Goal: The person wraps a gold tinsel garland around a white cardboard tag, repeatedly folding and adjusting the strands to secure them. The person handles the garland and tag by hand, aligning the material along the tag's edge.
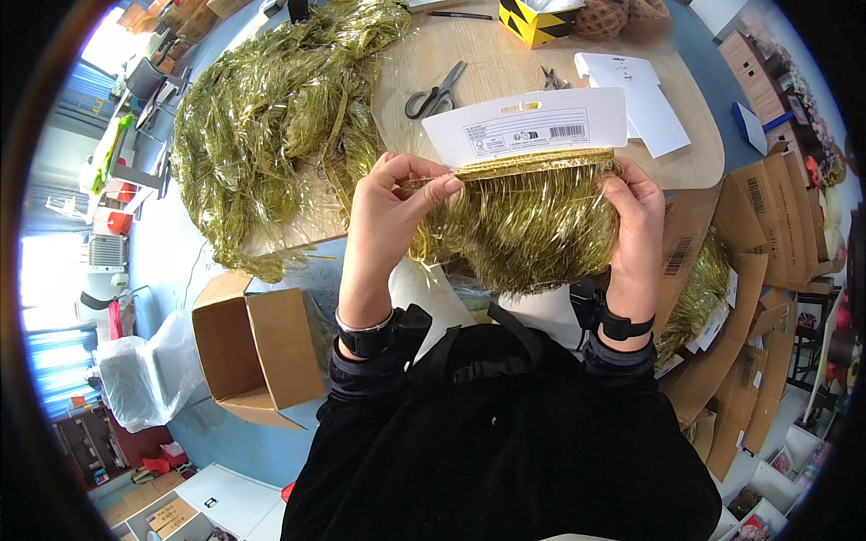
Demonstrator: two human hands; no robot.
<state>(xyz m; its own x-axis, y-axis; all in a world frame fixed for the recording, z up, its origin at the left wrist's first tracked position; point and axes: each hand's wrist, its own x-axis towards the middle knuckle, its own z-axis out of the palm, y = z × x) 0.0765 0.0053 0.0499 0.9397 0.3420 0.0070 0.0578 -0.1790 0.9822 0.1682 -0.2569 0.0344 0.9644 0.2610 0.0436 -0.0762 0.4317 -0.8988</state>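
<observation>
My left hand [406,209] pinches the left end of a folded bundle of gold-green tinsel fringe [541,230] between thumb and fingers. At its right end my right hand [632,203] grips the same bundle. Along the bundle's top band stands a white header card [524,128] with a hang slot, printed text and a barcode. The fringe strands hang down over my lap. Left of my hands a large heap of loose tinsel fringe [284,128] lies on the wooden table. Scissors [436,91] with dark handles rest beyond the card.
White cards [636,101] lie at the table's right, near a second small cutting tool [555,78]. A yellow-and-black box [538,24] and a pen [460,15] are at the far side. An open cardboard box [284,348] stands lower left; another carton [731,324] at right holds carded tinsel [700,297].
</observation>
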